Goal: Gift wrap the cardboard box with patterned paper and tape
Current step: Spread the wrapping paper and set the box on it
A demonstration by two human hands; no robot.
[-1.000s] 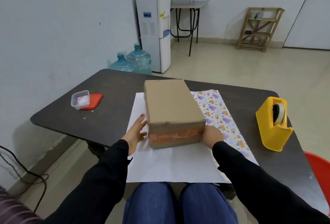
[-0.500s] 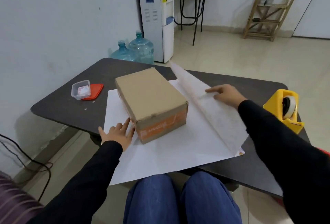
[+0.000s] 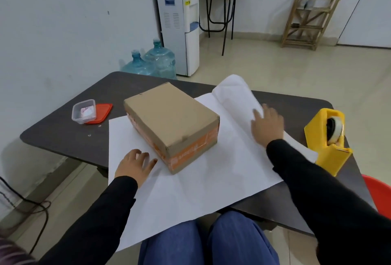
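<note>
The brown cardboard box [image 3: 169,121] with orange tape lies turned at an angle on the wrapping paper [image 3: 190,197], whose white back faces up. My left hand [image 3: 135,164] lies flat on the paper, fingers spread, just beside the box's near left corner. My right hand [image 3: 267,126] rests with fingers apart on the paper's right flap [image 3: 232,93], which is folded over towards the box and curls up at its far end. The patterned side is hidden. A yellow tape dispenser [image 3: 323,144] stands to the right of my right hand.
The dark table [image 3: 63,135] holds a small clear container [image 3: 83,110] on a red lid [image 3: 103,110] at the left. The paper overhangs the near edge above my knees. A red chair [image 3: 378,195] sits at the right; water bottles [image 3: 158,61] stand behind the table.
The box has turned and shifted left on the paper. My right hand left the box, folded the right flap over so the pattern is hidden, and now lies on it.
</note>
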